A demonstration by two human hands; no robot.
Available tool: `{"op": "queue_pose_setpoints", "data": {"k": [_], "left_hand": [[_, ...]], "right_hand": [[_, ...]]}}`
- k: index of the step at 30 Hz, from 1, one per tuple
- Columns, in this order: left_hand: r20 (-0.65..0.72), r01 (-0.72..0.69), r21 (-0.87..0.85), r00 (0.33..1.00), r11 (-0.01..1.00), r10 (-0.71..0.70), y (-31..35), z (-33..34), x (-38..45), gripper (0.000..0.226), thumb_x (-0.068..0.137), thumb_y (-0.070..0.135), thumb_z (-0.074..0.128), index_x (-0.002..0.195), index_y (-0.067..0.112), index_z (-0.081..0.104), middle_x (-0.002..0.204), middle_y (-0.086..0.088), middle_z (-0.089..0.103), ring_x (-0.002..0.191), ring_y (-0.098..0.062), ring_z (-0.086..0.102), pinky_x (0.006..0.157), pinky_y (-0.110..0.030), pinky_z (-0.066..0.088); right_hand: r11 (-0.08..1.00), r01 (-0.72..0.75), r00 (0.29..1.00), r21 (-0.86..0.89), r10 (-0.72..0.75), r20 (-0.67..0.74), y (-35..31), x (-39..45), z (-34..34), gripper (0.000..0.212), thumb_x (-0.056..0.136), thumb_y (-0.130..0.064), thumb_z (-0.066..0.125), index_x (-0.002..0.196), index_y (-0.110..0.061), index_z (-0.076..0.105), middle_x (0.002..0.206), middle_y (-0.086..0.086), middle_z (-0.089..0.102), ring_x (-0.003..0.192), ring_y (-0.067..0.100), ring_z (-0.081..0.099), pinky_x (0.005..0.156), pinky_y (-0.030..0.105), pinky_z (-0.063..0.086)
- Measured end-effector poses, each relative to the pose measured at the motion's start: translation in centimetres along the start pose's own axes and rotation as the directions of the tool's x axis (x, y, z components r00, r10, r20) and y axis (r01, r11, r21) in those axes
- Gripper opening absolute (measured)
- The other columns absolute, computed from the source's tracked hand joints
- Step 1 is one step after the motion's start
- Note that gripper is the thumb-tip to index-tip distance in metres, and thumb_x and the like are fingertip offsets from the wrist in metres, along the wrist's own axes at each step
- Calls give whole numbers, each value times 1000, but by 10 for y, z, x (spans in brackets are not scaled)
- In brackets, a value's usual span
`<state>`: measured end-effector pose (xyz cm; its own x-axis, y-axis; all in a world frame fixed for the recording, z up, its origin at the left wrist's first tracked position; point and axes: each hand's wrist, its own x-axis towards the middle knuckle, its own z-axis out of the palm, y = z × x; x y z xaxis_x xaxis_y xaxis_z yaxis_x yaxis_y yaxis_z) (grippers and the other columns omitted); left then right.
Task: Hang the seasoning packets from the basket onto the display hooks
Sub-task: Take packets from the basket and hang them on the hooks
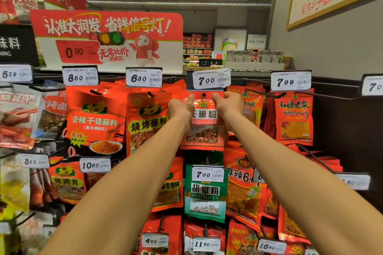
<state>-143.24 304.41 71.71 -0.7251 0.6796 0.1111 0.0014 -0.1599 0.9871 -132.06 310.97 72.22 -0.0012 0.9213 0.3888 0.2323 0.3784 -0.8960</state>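
Price tag (211, 79) reads 7.00; green packet (204, 192) reads HUJIAOFEN.

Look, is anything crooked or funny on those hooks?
Yes. The 7.00 price tag above the red packet in the two hands sits tilted, while the neighbouring tags hang level. The big sign's price oddly reads 0.00.

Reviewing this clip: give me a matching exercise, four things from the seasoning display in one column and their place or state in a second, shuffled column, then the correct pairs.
Things:
1. red huajiaofen seasoning packet
2. green hujiaofen pepper packet
3. white 7.00 price tag
4. left hand

Places or states:
A. just above the held packet's hook hole
B. pinches the held packet's top left corner
C. held at its top corners by both hands
D. hangs on the row below the held packet

Pairs: 1-C, 2-D, 3-A, 4-B. The right hand pinches the opposite corner.
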Motion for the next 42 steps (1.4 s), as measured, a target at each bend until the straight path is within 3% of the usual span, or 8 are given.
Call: {"op": "queue_pose_setpoints", "data": {"k": [4,8,12,16,20,24,30,42], "left_hand": [[39,27,53,999,998,-29,-5,8,17,37,97,26,65,122,0,59,116,-17,70,104,-36,69,92,-46,58],[103,10,43,995,999,-14,-7,2,10,8,99,17,61,92,13,58,108,-15,72,97,-32,71,88,-45,60],[173,-105,97,981,990,87,-5,-14,-15,28,99,7,56,78,26,51,85,-1,65,79,-20,66,70,-33,61],[323,-227,164,932,960,166,-14,-40,-52,23,100,17,58,121,16,65,123,-3,70,103,-17,70,101,-39,53],[375,-291,94,896,952,237,-37,-87,-87,15,100,19,58,103,23,73,107,-1,76,95,-16,72,91,-37,56],[437,-96,32,896,995,73,-91,-145,-112,20,103,15,53,92,16,71,77,-2,78,63,-12,72,60,-21,56],[353,325,161,863,932,-361,-245,-213,-155,20,101,15,54,91,15,71,72,1,75,56,-8,67,51,-19,53],[-121,935,186,328,303,-937,-573,-324,-305,11,93,10,55,92,12,66,71,-5,68,51,-14,60,53,-22,41]], "right_hand": [[999,-24,1000,-37,23,-10,3,19,10,25,93,-39,69,93,-14,68,116,8,71,109,28,65,95,44,52],[998,-62,997,21,61,54,4,18,4,31,95,-39,67,100,-9,73,102,10,76,94,26,73,90,50,58],[995,15,999,-100,-18,-35,6,-7,-15,26,97,-39,62,91,-17,75,95,-1,75,85,16,68,74,30,51],[972,138,979,-188,-163,-122,12,-54,-50,22,96,-27,56,97,-16,75,100,-1,75,95,18,66,78,26,41],[985,105,994,137,-109,26,29,-117,-78,20,92,-17,61,76,-17,72,73,5,74,69,26,71,59,31,52],[956,-111,970,271,44,241,78,-186,-79,12,84,-17,63,74,-12,68,61,12,69,45,19,64,39,20,45],[858,-486,854,165,426,299,205,-283,-50,21,94,-6,55,77,-8,66,59,11,68,45,20,64,42,21,47],[471,-724,355,-504,881,314,505,-536,33,17,94,-1,60,84,9,69,58,9,61,41,9,55,48,23,48]]}}
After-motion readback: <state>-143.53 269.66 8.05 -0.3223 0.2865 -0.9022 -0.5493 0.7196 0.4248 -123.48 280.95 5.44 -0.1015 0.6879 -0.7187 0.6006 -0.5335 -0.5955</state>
